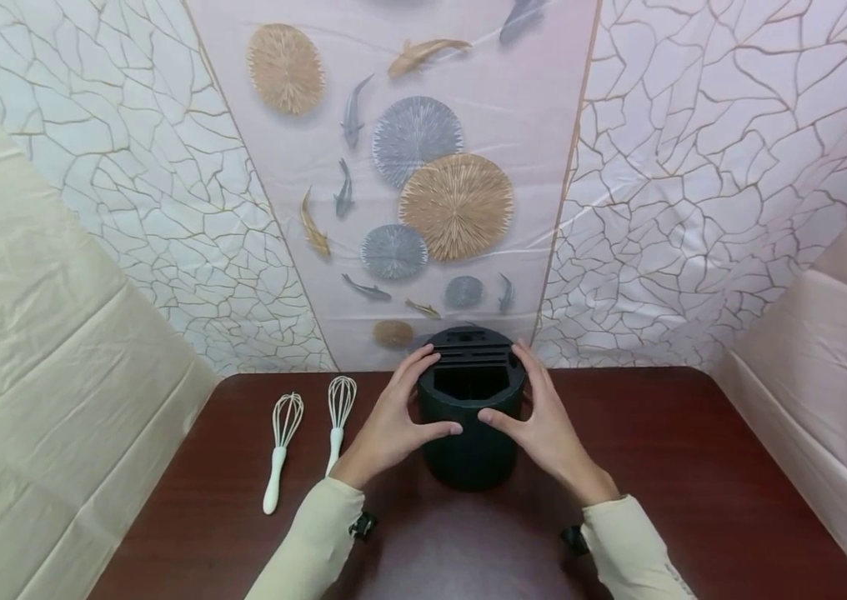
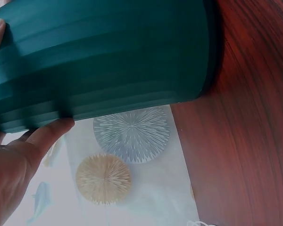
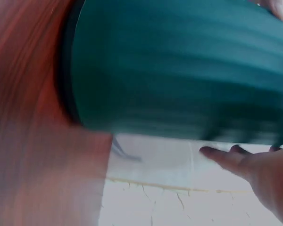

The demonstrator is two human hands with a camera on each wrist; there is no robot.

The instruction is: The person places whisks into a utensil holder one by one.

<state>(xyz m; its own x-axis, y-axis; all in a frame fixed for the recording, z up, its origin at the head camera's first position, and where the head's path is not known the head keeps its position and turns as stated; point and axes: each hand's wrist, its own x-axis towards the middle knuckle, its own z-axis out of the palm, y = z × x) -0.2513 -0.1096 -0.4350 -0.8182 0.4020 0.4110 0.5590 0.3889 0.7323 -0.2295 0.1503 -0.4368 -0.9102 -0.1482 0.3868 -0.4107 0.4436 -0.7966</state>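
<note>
A dark green, round utensil holder (image 1: 468,454) stands upright at the back middle of the table, with a wide opening and narrow slots in its black top. My left hand (image 1: 393,417) holds it from the left, thumb across the front and fingers at the upper rim. From the other side my right hand (image 1: 551,425) grips it in the same way. The ribbed wall of the holder (image 2: 108,56) fills much of the left wrist view, fingertips against it. In the right wrist view, fingers lie along the lower edge of the holder (image 3: 179,70).
Two whisks with pale handles lie on the left of the table: one whisk (image 1: 276,475) farther out, the other whisk (image 1: 337,417) close to my left forearm. Behind the dark red table (image 1: 649,467) hangs a patterned cloth (image 1: 423,283), right behind the holder.
</note>
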